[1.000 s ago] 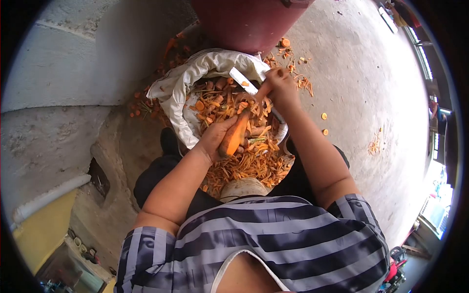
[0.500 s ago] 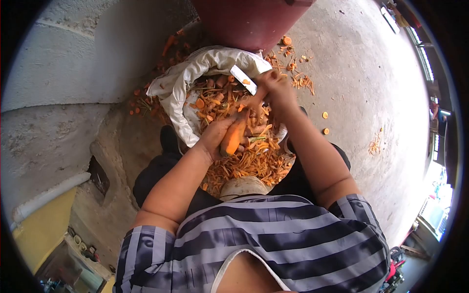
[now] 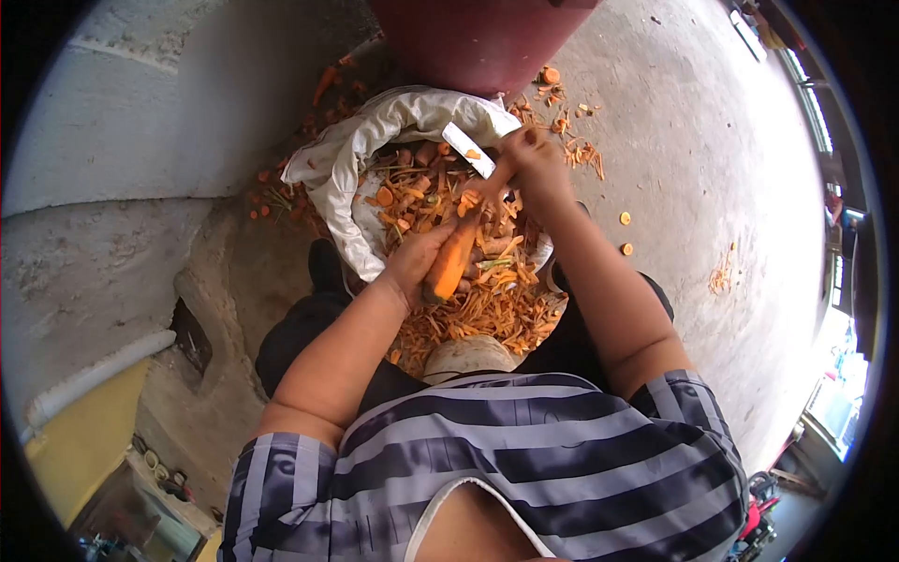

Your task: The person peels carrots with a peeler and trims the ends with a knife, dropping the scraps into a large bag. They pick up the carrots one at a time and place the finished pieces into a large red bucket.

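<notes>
In my left hand (image 3: 418, 260) is a carrot (image 3: 452, 262), gripped on its left side and slanting up to the right. Its thick lower end is bright orange and the upper part darker. My right hand (image 3: 538, 169) is closed beyond the carrot's upper end, its fingers partly blurred. Beside those fingers a knife (image 3: 468, 150) shows a broad pale blade with an orange scrap on it; its handle is hidden in the hand. Below both hands lies a white sack (image 3: 348, 178) with a rolled rim, full of carrot peelings (image 3: 487, 314) and several carrot pieces.
A dark red tub (image 3: 478, 42) stands just past the sack. Carrot scraps (image 3: 582, 155) and round slices (image 3: 625, 218) are scattered over the concrete floor (image 3: 693, 169). A rough wall (image 3: 112, 140) runs along the left. My legs flank the sack.
The carrot and left hand have shifted very slightly. My right hand has moved a little up and to the right, and the pale blade has barely moved.
</notes>
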